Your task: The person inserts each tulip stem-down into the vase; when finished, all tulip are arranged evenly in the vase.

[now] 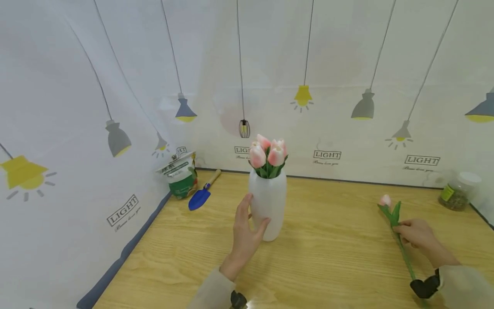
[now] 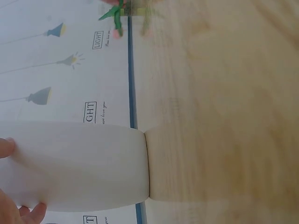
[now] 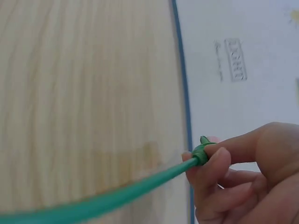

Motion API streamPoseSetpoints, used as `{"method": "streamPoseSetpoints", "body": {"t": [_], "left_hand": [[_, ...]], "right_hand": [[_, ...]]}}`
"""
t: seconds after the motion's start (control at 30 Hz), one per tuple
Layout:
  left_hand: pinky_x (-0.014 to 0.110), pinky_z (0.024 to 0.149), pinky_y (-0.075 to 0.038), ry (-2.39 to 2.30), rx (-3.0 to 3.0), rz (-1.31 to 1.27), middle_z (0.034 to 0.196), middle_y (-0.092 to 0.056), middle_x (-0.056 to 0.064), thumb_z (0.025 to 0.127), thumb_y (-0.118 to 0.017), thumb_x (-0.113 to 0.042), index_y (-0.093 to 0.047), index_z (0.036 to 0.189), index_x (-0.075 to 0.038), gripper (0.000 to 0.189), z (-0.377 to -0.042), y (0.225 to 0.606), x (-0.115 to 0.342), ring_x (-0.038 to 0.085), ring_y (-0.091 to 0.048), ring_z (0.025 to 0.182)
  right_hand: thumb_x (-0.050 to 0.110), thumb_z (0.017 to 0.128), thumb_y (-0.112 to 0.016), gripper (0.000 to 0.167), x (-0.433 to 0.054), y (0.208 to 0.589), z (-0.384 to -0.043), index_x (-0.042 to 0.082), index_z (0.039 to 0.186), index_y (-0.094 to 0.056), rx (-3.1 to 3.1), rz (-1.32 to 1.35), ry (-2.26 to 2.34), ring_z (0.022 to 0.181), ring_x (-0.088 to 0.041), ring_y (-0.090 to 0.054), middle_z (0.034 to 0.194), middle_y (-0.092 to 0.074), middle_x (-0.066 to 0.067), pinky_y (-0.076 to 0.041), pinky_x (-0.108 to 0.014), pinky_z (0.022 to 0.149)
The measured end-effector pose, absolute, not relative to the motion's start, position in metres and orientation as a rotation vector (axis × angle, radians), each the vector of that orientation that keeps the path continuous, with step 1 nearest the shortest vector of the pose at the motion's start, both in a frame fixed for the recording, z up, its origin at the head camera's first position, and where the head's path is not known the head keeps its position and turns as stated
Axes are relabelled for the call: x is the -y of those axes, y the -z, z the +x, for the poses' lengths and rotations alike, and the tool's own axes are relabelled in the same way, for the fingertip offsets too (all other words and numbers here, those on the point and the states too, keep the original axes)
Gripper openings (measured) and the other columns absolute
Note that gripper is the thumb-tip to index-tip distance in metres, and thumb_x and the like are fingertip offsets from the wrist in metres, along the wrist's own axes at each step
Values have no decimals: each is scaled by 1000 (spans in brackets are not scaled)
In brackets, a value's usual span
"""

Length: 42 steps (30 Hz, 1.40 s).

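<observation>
A tall white vase (image 1: 268,206) stands upright on the wooden table, holding several pink tulips (image 1: 276,153) with green leaves. My left hand (image 1: 246,234) holds the vase's left side and front, thumb and fingers spread around its body. In the left wrist view, fingertips (image 2: 36,213) press the smooth vase wall (image 2: 93,168). Off to the right, my right hand (image 1: 418,238) pinches a single pink tulip (image 1: 395,216) just under its leaves. Its long green stem (image 3: 135,189) slants back toward the wrist. In the right wrist view, the blossom is mostly hidden behind the fingers.
At the back left, a blue trowel (image 1: 200,198) with a wooden handle lies beside a green and white bag (image 1: 181,178). A lidded clear jar (image 1: 457,193) with dark contents stands at the far right. Lamp-printed cloth (image 1: 332,51) encloses the back and left of the table.
</observation>
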<state>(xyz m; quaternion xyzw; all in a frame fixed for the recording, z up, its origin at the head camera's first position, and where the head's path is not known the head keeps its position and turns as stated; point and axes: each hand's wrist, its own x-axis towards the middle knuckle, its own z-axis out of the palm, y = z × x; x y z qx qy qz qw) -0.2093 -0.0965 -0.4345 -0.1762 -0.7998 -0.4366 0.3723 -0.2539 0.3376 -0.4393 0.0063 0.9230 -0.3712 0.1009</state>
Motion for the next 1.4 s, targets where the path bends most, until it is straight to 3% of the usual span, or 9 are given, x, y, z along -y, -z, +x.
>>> {"method": "streamPoseSetpoints", "body": {"t": [0.1, 0.23, 0.37, 0.53, 0.93, 1.4], "left_hand": [[37, 79, -53, 1108, 2058, -453, 136, -35, 13, 76, -69, -14, -25, 138, -9, 77, -209, 434, 95, 31, -41, 121], [37, 78, -53, 1101, 2064, -450, 136, -36, 14, 75, -69, -12, -25, 138, -9, 77, -208, 434, 95, 31, -41, 121], [37, 79, -53, 1109, 2082, -435, 136, -35, 14, 75, -69, -13, -26, 138, -8, 76, -206, 431, 95, 31, -41, 121], [38, 78, -53, 1112, 2080, -432, 136, -35, 14, 75, -70, -13, -26, 137, -8, 77, -206, 430, 95, 32, -41, 121], [37, 78, -53, 1101, 2078, -427, 136, -35, 15, 75, -70, -13, -25, 138, -8, 78, -205, 429, 94, 33, -42, 120], [37, 78, -53, 1094, 2070, -436, 137, -34, 15, 74, -70, -13, -24, 138, -8, 79, -206, 431, 95, 33, -40, 121]], "right_hand": [[25, 92, -40, 57, -320, 428, -256, -20, 125, -32, -2737, 13, 1200, 45, -6, -42, 59, -54, 4, -35, -23, 41], [34, 91, -43, 59, -294, 403, -261, -12, 128, -35, -2739, 61, 1488, 53, -5, -51, 69, -56, 14, -39, -24, 45], [34, 89, -50, 41, -266, 375, -267, 2, 115, -48, -2622, 55, 1879, 51, -3, -51, 71, -56, 20, -39, -22, 44], [22, 83, -61, 14, -225, 334, -268, 13, 93, -58, -2226, -41, 2449, 46, -4, -51, 70, -64, 12, -35, -19, 38], [14, 76, -67, 28, -150, 240, -265, -4, 97, -62, -1817, -481, 3219, 38, -11, -45, 77, -67, -9, -24, -20, 32], [4, 79, -63, 19, -125, 209, -260, -8, 95, -61, -1524, -972, 3355, 36, -15, -44, 76, -66, -12, -26, -20, 31]]}}
